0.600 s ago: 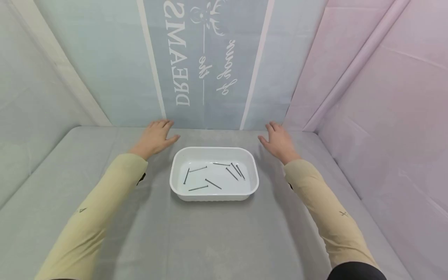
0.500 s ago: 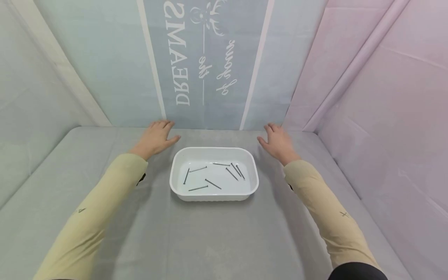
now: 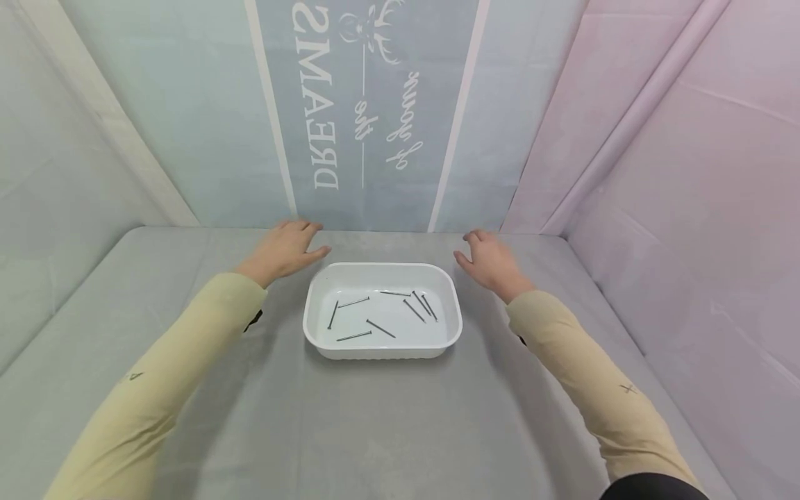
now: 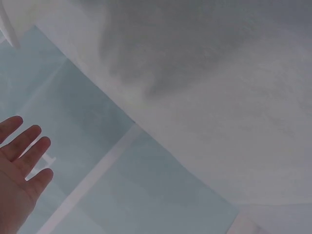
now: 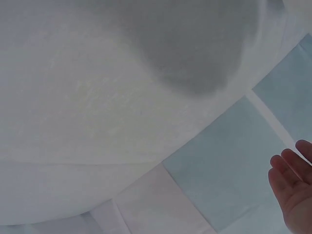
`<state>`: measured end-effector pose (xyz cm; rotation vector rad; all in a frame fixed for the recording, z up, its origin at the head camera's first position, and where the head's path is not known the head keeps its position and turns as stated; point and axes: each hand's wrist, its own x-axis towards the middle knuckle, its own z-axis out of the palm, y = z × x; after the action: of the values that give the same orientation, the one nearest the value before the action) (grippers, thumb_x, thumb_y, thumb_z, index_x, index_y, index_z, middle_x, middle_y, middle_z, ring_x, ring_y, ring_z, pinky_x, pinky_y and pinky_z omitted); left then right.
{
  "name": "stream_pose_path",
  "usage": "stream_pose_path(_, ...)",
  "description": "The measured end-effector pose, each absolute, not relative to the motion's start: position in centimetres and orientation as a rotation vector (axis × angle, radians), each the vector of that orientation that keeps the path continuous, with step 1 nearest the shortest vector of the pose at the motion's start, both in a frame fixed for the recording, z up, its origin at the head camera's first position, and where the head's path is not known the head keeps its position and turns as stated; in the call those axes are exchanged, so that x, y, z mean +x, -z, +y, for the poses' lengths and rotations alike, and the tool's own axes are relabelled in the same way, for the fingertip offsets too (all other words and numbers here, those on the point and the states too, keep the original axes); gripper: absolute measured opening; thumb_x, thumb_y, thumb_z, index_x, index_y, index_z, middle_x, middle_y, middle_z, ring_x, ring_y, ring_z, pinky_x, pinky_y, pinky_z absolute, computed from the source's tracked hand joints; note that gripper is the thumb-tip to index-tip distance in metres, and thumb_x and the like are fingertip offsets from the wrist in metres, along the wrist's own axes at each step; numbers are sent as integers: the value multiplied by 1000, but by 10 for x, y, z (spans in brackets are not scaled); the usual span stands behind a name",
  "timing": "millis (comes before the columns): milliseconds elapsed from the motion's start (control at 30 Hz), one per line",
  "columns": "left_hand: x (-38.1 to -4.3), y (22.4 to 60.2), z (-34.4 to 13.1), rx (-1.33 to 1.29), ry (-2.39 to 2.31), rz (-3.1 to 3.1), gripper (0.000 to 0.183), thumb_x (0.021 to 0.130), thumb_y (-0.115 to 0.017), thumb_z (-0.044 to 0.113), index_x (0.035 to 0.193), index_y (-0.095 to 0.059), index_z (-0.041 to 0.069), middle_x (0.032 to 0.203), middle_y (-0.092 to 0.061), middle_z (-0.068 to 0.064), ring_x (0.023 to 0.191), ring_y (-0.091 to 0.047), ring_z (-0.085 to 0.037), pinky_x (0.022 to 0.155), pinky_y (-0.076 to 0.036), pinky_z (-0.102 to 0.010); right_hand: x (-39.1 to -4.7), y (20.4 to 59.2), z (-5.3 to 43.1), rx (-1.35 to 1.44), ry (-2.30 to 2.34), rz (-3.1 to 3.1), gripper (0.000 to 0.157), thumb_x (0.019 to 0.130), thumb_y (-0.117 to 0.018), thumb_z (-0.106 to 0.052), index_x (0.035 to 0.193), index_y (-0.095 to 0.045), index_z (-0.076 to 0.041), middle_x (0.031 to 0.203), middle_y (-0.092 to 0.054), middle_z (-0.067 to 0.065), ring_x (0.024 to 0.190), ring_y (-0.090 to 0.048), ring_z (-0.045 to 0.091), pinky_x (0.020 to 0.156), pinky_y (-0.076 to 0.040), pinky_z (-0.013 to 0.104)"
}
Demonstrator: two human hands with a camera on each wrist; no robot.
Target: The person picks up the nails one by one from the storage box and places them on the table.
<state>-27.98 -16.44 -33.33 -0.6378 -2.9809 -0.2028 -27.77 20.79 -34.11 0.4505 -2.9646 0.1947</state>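
A white rectangular plastic tray [image 3: 382, 347] sits in the middle of the grey table. Several thin grey nails [image 3: 381, 328] lie scattered flat on its bottom, pointing different ways. Off the tray's far left corner, my left hand [image 3: 284, 250] hovers with fingers spread and nothing held. My right hand [image 3: 490, 262] is off the far right corner, also empty, its fingers loosely extended. In the left wrist view the left hand [image 4: 22, 170] shows relaxed, parted fingers. The right wrist view catches the right hand [image 5: 295, 187] at its edge, palm visible.
A grey cloth covers the table [image 3: 381, 430]. Behind it hangs a pale blue curtain [image 3: 375, 201] with mirrored lettering, and a pinkish cloth wall [image 3: 700, 208] rises on the right. Another pale cloth wall [image 3: 56, 180] stands on the left.
Both hands have moved slightly inward and nearer the tray, the left one rightward, the right one leftward. The tray and nails have stayed in place.
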Motion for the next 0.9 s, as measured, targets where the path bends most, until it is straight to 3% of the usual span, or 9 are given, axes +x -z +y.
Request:
stream_pose_path(467,-272,324,-150,-759,183,-2985,55,90,-49,40,127,-48,-1,126,-49,-21,117,-45,-37,98,-35,-48,-261,341,197,508,-252,-2963,45,92,-45,-31,122,-50,2,123,-52,20,113,-49,35,92,-41,48)
stream_pose_path(900,-263,312,-139,-893,176,-2965,50,90,-49,35,126,-50,0,126,-50,-19,115,-48,-34,95,-39,-47,-242,347,187,561,-369,-2916,38,92,-47,-24,119,-52,4,115,-56,20,94,-58,31,80,-49,43)
